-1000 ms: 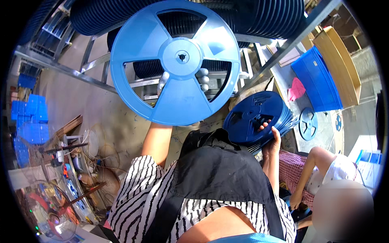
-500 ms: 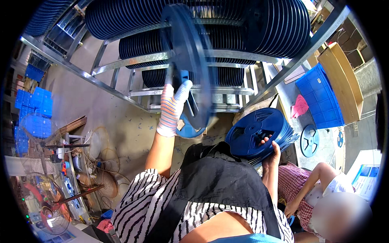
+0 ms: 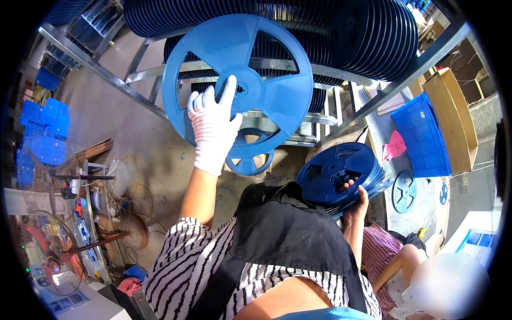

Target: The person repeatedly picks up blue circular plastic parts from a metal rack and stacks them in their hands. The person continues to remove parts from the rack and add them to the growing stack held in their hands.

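One large light-blue round plastic reel (image 3: 252, 88), upright before the grey metal rack (image 3: 445, 48), at the gloved left hand (image 3: 210, 122).
Likely light, stiff, slick; best held by hub or rim. Left fingers overlie it, grip cannot be told; bare right hand (image 3: 357, 207) grasps one dark-blue plastic reel stack (image 3: 335, 169), layers uncountable.

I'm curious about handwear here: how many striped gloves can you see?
1: the striped glove on the left hand, against the light-blue reel. The right hand looks bare; others may be hidden.
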Motion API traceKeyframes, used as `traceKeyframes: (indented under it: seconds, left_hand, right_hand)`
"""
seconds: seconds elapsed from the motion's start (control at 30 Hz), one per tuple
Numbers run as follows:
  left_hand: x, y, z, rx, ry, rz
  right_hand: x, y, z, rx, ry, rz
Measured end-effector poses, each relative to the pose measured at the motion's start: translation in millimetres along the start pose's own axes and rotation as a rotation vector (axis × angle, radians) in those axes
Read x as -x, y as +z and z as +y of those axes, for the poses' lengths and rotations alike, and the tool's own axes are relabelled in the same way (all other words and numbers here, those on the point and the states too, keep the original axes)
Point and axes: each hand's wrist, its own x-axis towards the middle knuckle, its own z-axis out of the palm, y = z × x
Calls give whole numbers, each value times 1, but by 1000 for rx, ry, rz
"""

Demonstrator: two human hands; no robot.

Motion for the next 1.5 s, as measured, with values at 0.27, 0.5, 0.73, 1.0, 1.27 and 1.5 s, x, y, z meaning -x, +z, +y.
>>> traceKeyframes:
  seconds: [0.27,0.5,0.73,1.0,1.27,1.5]
  left_hand:
    - [-37,43,-2,1490,-219,-94]
    - [-153,76,84,2335,-174,-426]
    - [-208,80,147,2118,-65,-368]
    - [-255,129,174,2139,45,-298]
    - [-292,255,173,1629,-69,-353]
    - [-272,205,189,1586,-28,-364]
  right_hand:
    - [1,-8,-1,-26,-11,33]
    - [2,-26,-11,-48,-83,81]
    - [-1,-43,-18,-91,-147,168]
    - [-7,-52,-30,-122,-167,206]
    - [-17,-51,-34,-80,-142,172]
    - [-13,-57,-37,-129,-114,181]
